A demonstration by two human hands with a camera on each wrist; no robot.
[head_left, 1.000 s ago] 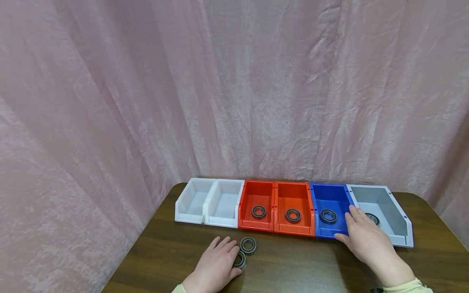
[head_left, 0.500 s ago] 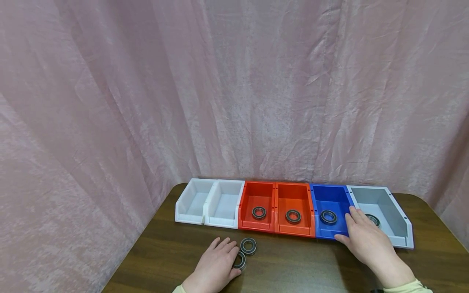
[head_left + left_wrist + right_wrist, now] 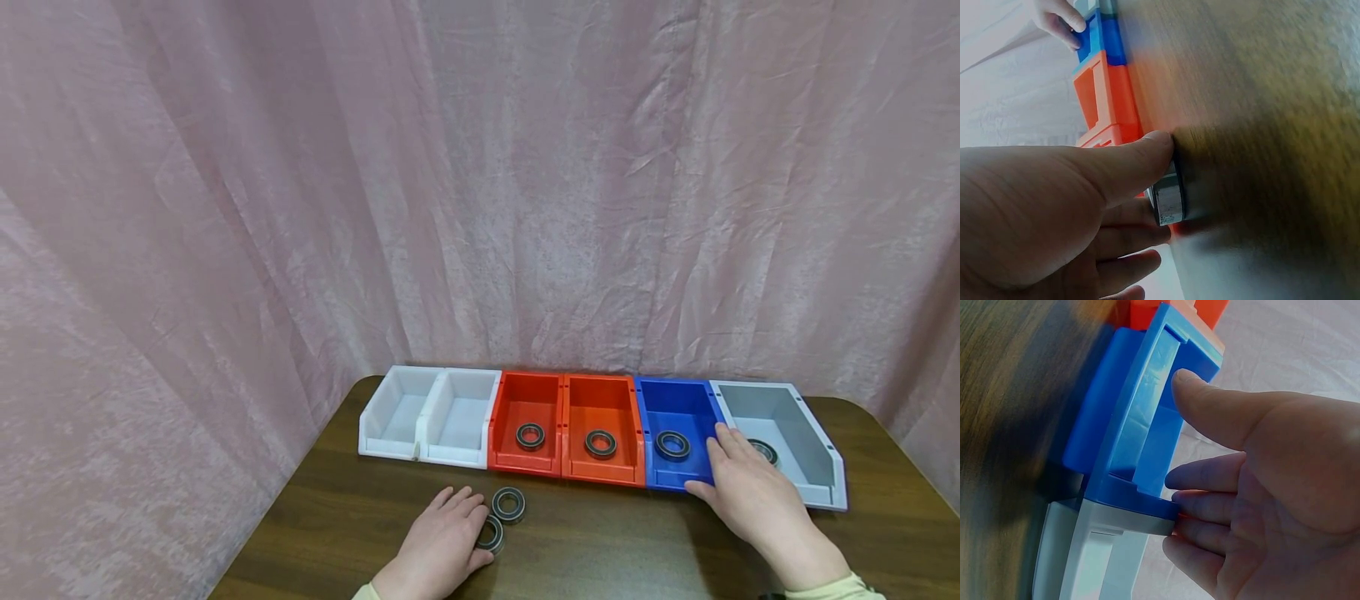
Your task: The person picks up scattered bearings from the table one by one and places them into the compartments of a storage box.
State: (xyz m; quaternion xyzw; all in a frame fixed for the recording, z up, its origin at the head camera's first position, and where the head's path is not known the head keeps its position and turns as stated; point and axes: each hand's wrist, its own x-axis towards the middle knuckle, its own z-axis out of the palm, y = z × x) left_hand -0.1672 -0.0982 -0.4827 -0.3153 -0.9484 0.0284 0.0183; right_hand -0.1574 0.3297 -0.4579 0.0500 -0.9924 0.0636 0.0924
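Note:
On the table my left hand [image 3: 440, 546] has its thumb and fingers around a ball bearing [image 3: 491, 534] that lies flat. In the left wrist view the bearing's steel rim [image 3: 1170, 201] shows between thumb and fingers. A second bearing [image 3: 508, 504] lies beside it, towards the bins. My right hand [image 3: 753, 487] reaches over the wall between the blue bin [image 3: 678, 389] and the grey bin [image 3: 813, 442], fingers extended and nothing held. One bearing [image 3: 672, 445] lies in the blue bin; another bearing [image 3: 765, 451] in the grey bin is partly hidden by that hand.
Left of the blue bin stand an orange-red bin [image 3: 600, 392] and a red bin [image 3: 529, 390], each with one bearing inside. Two white bins [image 3: 461, 417] end the row at the left. A pink curtain [image 3: 525, 183] hangs behind the brown table [image 3: 600, 550].

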